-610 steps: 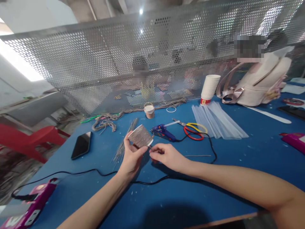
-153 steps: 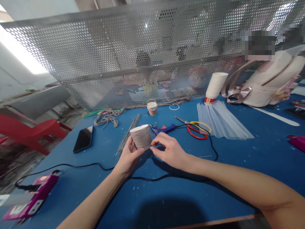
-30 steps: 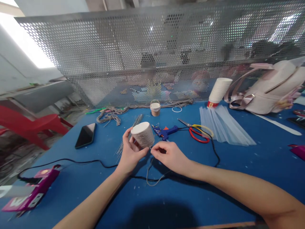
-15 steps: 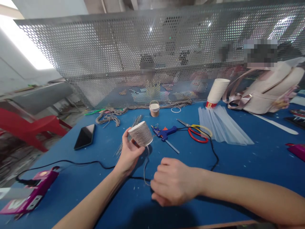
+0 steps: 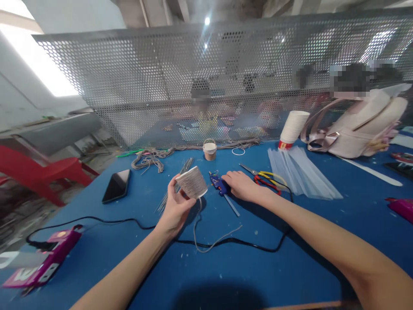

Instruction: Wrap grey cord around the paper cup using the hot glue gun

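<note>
My left hand (image 5: 177, 204) holds a paper cup wrapped in grey cord (image 5: 192, 182), tilted on its side above the table. A loose tail of grey cord (image 5: 206, 249) hangs from it and curls on the blue surface. My right hand (image 5: 240, 185) is closed around the handle of a blue glue gun (image 5: 218, 183), which lies on the table with a clear glue stick (image 5: 232, 206) sticking out. Just beyond that hand are scissors (image 5: 274, 177) with red and yellow handles. Thin wires (image 5: 185, 165) lie behind the cup.
A small bucket-like cup (image 5: 209, 150), grey cords (image 5: 148, 159), stacked paper cups (image 5: 293, 127), clear strips (image 5: 303, 172) and a backpack (image 5: 358, 122) line the back. A phone (image 5: 116, 186) and power strip (image 5: 48, 258) lie left. A black cable (image 5: 251, 245) crosses the front.
My right hand has let go of the cord's tail and moved forward onto the glue gun. The tail now rests on the table. My left hand still holds the wrapped cup.
</note>
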Available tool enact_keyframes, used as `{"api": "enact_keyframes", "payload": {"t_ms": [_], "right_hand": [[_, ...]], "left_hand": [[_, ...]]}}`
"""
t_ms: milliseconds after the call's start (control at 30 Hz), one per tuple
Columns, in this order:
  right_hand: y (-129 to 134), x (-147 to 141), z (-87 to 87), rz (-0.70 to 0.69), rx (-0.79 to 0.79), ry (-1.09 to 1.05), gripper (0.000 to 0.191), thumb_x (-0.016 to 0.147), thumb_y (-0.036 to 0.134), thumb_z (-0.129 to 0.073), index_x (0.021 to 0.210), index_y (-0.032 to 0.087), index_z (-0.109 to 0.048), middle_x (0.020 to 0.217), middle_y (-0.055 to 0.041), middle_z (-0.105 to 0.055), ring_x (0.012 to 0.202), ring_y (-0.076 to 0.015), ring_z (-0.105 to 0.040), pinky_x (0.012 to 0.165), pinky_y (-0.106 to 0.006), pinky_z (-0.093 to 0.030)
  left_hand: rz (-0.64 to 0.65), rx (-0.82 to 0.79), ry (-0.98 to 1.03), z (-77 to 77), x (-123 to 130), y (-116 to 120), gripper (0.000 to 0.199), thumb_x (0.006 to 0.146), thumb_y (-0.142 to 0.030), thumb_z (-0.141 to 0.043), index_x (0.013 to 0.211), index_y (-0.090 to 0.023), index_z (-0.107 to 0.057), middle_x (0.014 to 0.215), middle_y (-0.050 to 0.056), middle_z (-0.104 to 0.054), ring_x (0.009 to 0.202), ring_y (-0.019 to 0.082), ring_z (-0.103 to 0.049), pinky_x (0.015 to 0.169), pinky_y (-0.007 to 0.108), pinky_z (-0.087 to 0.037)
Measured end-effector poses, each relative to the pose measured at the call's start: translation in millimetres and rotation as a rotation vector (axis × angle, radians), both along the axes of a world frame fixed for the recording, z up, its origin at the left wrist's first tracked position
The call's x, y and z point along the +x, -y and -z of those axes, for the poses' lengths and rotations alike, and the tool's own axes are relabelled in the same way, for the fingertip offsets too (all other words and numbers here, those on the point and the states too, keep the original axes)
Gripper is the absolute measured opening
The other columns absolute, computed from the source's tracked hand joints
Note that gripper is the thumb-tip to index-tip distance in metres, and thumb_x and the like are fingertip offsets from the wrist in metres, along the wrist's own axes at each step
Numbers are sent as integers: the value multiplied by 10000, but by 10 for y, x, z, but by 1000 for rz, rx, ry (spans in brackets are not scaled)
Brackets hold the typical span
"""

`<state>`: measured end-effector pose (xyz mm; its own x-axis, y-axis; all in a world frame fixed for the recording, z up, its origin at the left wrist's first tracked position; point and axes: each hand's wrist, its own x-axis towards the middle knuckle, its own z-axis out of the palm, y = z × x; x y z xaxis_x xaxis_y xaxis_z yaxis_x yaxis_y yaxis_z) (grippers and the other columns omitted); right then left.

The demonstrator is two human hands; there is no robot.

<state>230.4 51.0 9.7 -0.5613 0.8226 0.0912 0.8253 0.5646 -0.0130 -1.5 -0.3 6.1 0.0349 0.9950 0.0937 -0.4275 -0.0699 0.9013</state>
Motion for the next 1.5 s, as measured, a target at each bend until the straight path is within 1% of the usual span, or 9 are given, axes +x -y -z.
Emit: {"api": "enact_keyframes", "payload": {"t_ms": [267,367,467,600,667,733,1033,1333,1500], "right_hand": [[186,111,31,31,31,-110,477,750,4,-498,1217,93,-533,1161,-168,-560,1017,-263,-580,846,-372,-459],[289,115,6,41,84,-332,463,739,24,-510,1194,105,-544,1154,-166,-564,1022,-276,-578,874,-411,-463],[468,73,-65,74,106,-654,285,785,107,-515,1061,148,-578,1049,-121,-605,971,-257,-599,862,-405,-475],[824,-44,-125,172,-152,-955,41,824,221,-510,838,211,-546,791,-18,-625,683,-169,-594,655,-293,-488],[986,-106,-110,211,-347,-1034,47,829,251,-510,819,217,-541,652,18,-600,568,-149,-565,560,-262,-460],[1098,-154,-83,204,-421,-1054,76,823,271,-516,835,210,-561,631,20,-595,534,-140,-544,540,-255,-449],[1132,-196,-11,181,-329,-989,68,795,264,-516,760,206,-524,651,16,-550,534,-118,-466,548,-240,-423],[1101,-188,140,59,-194,-903,58,785,192,-517,833,215,-541,699,3,-590,573,-131,-499,595,-247,-420],[1104,-163,155,87,-145,-852,33,788,196,-518,793,227,-507,652,22,-547,528,-125,-461,565,-241,-395]], "left_hand": [[-36,-16,20,-6,-8,-33,871,506,-94,-830,1219,-353,-402,992,-20,-611,868,137,-634,791,276,-503],[-61,4,19,13,0,-42,871,506,-110,-836,1219,-347,-395,1019,-9,-597,876,138,-629,789,275,-507],[-85,20,29,38,1,-48,890,503,-114,-848,1224,-355,-385,1080,5,-578,910,140,-628,804,271,-512],[-83,45,20,33,8,-33,885,516,-130,-853,1229,-361,-383,1134,19,-563,975,163,-626,857,303,-516],[-87,45,20,11,18,-15,877,510,-129,-857,1213,-355,-384,1142,20,-559,988,166,-624,895,322,-507],[-97,39,14,-12,29,3,867,510,-127,-859,1199,-352,-382,1148,14,-554,986,160,-622,932,337,-492],[-90,74,-7,12,38,5,853,516,-136,-861,1184,-338,-372,1113,20,-558,987,184,-628,958,417,-489],[-92,80,-22,33,43,-5,848,529,-114,-844,1197,-340,-374,1133,25,-551,977,172,-628,934,387,-502],[-92,74,-2,26,38,-1,845,519,-111,-852,1181,-335,-377,1123,17,-553,964,159,-622,914,361,-507]]}}
